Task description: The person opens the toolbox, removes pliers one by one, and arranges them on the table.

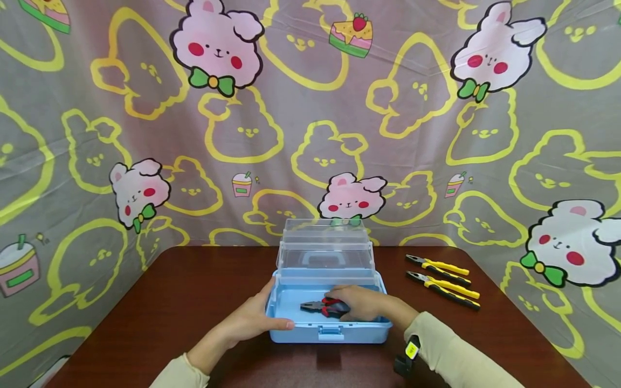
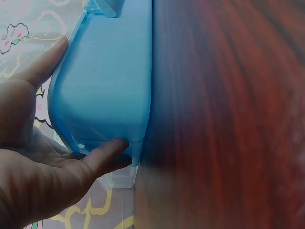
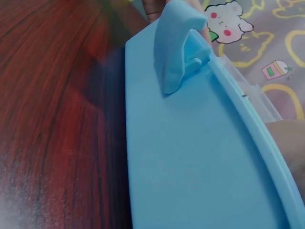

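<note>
A light blue plastic toolbox stands on the table with its clear lid raised. My left hand holds its left front corner, the thumb along the front rim and the fingers against the side. In the left wrist view, that hand shows around the box's end. Inside the box, my right hand grips combination pliers by their red and black handles. The jaws point left, low over the box floor. Only a blurred bit of the right hand shows behind the rim in the right wrist view.
Two pliers with yellow and black handles lie to the right of the box, the farther pair behind the nearer pair. A front latch hangs on the box. Behind the dark wood table is a patterned cloth.
</note>
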Motion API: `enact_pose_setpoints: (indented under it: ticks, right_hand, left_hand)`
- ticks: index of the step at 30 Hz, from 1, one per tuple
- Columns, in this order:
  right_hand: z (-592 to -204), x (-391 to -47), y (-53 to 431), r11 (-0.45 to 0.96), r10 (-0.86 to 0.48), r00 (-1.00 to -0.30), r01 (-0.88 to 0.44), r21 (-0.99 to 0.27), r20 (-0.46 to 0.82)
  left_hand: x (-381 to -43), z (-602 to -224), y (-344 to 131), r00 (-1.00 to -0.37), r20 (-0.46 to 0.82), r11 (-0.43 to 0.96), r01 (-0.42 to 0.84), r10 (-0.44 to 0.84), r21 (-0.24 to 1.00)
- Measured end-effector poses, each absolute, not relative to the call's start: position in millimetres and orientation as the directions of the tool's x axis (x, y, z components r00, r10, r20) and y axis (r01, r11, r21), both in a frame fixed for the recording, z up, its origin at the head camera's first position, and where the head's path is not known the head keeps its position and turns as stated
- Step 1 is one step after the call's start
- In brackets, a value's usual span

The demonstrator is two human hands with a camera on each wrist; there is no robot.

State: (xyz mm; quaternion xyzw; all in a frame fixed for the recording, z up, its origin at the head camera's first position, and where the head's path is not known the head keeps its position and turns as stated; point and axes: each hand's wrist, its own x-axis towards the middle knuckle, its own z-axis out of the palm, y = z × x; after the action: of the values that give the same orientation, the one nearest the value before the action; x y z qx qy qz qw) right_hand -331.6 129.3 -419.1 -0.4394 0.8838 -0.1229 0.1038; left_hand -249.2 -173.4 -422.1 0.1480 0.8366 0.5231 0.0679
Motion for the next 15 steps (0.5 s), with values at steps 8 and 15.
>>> enact_pose_setpoints:
  ticks: [8, 15]
  right_hand:
    - [-420.4, -332.1, 128.5, 0.524, -0.837, -0.547, -0.794, -0.309, -0.016]
    - [-420.1, -327.5, 130.0, 0.519, -0.844, -0.536, -0.83, -0.204, 0.032]
  left_hand:
    - [-248.7, -420.8, -173.0, -0.948, 0.032, 0.407, 0.166, 0.316, 0.898]
    - [-248.3, -421.2, -172.6, -0.949, 0.031, 0.418, 0.166, 0.313, 0.893]
